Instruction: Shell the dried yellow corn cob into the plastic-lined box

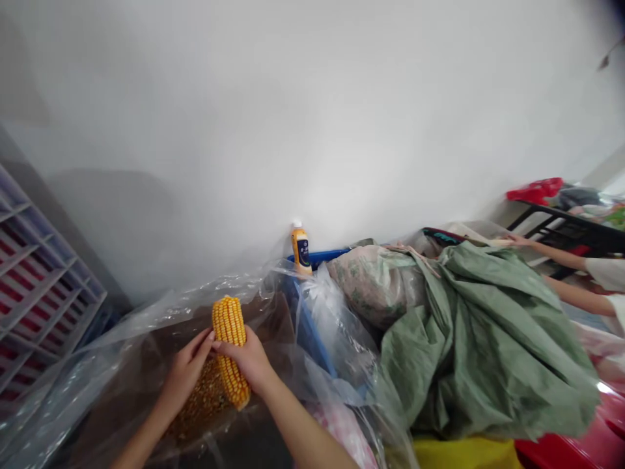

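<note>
while the left hand (184,374) presses its fingertips against one side, the right hand (249,361) wraps round the middle of a corn cob (228,324), both grips closed on it. the cob tilts just above loose kernels (201,398) on a clear plastic sheet (146,335). beyond stand a yellow bottle (301,249) and a blue crate (317,256); a green sack (469,339) lies right, a co-worker's hand (518,240) at its far edge.

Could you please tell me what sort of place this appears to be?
Probably a cluttered indoor storeroom in a farming household: the left hand and right hand hold a corn cob over loose kernels on plastic sheeting, beside a bulging green woven sack.
</note>
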Tool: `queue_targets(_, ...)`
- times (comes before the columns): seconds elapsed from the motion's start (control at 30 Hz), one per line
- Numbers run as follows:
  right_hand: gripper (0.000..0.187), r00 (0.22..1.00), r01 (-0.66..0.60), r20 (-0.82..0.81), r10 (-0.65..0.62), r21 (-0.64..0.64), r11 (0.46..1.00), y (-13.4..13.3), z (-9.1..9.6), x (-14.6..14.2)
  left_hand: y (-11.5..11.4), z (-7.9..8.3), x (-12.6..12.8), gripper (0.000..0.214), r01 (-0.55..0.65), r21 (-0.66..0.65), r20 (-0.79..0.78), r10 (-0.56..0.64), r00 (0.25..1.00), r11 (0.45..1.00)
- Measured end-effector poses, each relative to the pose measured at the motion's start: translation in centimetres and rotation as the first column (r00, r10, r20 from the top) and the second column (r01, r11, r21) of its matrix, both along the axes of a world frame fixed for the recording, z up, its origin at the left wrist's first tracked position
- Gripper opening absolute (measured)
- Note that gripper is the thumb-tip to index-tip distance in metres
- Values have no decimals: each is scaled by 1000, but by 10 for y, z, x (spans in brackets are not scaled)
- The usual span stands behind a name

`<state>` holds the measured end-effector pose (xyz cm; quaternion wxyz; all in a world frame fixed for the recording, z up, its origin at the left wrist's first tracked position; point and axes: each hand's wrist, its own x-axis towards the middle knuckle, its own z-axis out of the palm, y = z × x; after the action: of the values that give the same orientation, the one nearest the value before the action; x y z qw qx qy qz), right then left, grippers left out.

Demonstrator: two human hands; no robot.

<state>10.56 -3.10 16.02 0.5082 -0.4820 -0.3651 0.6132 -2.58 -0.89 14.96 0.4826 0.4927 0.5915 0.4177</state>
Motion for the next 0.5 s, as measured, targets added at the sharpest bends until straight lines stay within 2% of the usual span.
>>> queue_targets(0.1,48,984,18,-180,-21,-18,1000,-1,8,2,-6,1,4,64,113,36,3,-113,994,993)
queue_targets(0.2,43,937,49,-342,-66,-57,997,2,15,6,-15,9,12,67,219,66,50,-223,974,973)
queue_targets(0.3,45,887,27,-456,-67,-94,995,3,20,10,-23,16,18,60,247,163,12,-253,967,955)
queue_targets(0.4,55,886,-34,-463,-26,-121,992,2,24,13,-28,18,23,51,269,261,-31,-271,962,927)
queue_targets(0.5,61,905,-33,-426,-21,-119,992,1,28,17,-33,15,28,64,277,223,107,-306,946,935)
